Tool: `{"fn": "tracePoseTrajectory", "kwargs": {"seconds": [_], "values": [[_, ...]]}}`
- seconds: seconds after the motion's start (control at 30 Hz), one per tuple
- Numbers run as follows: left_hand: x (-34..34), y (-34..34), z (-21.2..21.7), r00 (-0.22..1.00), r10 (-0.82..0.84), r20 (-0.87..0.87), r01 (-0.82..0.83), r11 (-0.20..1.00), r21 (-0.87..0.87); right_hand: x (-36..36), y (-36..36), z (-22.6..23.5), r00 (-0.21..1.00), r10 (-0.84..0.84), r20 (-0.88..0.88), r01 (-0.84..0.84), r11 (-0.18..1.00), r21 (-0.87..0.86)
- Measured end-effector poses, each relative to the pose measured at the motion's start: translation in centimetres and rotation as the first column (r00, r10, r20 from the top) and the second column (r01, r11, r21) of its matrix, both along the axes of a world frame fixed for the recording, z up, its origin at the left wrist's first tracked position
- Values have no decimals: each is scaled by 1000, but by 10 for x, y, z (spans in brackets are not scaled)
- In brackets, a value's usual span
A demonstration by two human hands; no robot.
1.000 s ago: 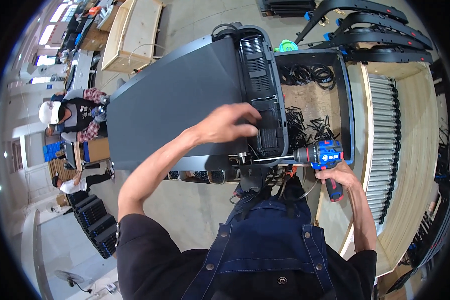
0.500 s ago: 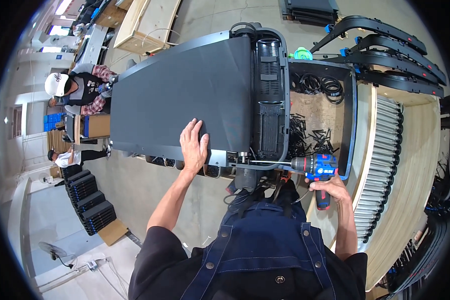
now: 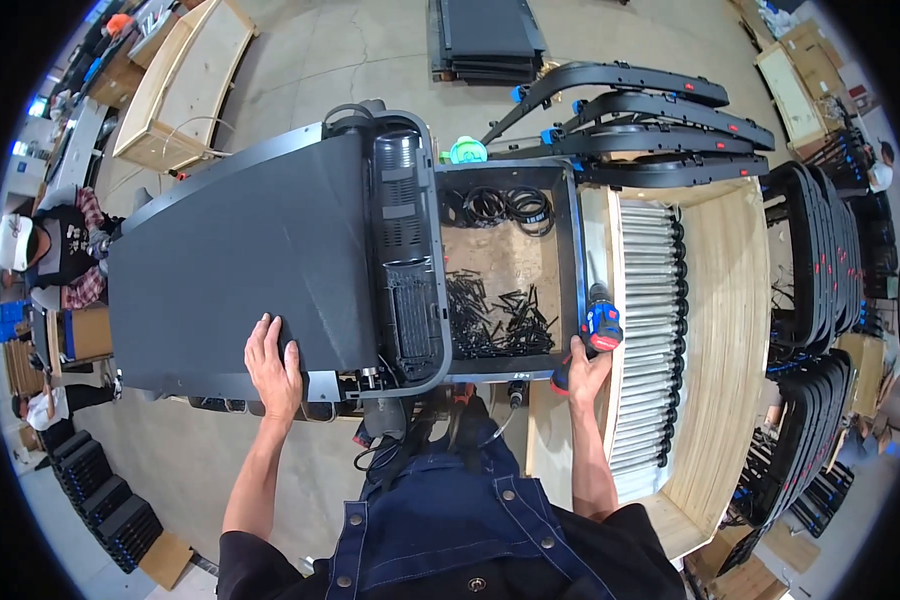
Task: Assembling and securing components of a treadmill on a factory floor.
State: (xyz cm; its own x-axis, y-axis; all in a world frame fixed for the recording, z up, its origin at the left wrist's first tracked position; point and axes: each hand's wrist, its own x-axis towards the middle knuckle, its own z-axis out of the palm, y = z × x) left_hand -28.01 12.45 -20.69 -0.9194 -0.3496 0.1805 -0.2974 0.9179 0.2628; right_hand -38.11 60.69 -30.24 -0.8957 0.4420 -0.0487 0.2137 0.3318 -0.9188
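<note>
In front of me lies a treadmill deck with a dark running belt [image 3: 240,260] and an uncovered motor bay [image 3: 405,250] at its right end. My left hand [image 3: 275,370] rests flat near the belt's close edge, fingers stretched out and holding nothing. A blue and black cordless drill [image 3: 603,322] is gripped in my right hand [image 3: 587,372], over the line between the bolt tray and the wooden crate. Its tip points away from me, clear of the deck. Black bolts [image 3: 515,322] and black drive belts [image 3: 527,208] lie in the dark-rimmed tray [image 3: 570,215].
A wooden crate [image 3: 735,300] of metal rollers [image 3: 648,330] stands at the right. Curved black frames [image 3: 660,138] lie beyond it. A co-worker [image 3: 55,245] works at the deck's far left end. Flat dark boards [image 3: 485,40] are stacked at the back.
The drill has come away from the deck's near right corner and swung right, now pointing away from me. My left hand stays on the belt. The whole view has shifted right.
</note>
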Motion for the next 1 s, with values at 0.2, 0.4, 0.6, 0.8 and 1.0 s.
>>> {"fn": "tracePoseTrajectory", "kwargs": {"seconds": [0.2,0.4,0.6,0.8,1.0], "values": [[14,-24,2,997,-15,-72,14,1000,-10,7,-20,-18,988,155,20,-156,974,162],[13,-37,11,980,-101,-174,119,988,100,65,-54,24,973,204,108,-225,733,642],[62,-90,-5,898,-362,-249,404,904,143,129,-224,84,885,465,-29,-461,883,91],[143,-219,-21,842,-454,-292,499,861,98,225,-399,99,673,651,350,-569,759,-318],[215,-393,21,880,-449,-154,432,892,-132,215,-519,7,711,694,113,41,120,-992]]}}
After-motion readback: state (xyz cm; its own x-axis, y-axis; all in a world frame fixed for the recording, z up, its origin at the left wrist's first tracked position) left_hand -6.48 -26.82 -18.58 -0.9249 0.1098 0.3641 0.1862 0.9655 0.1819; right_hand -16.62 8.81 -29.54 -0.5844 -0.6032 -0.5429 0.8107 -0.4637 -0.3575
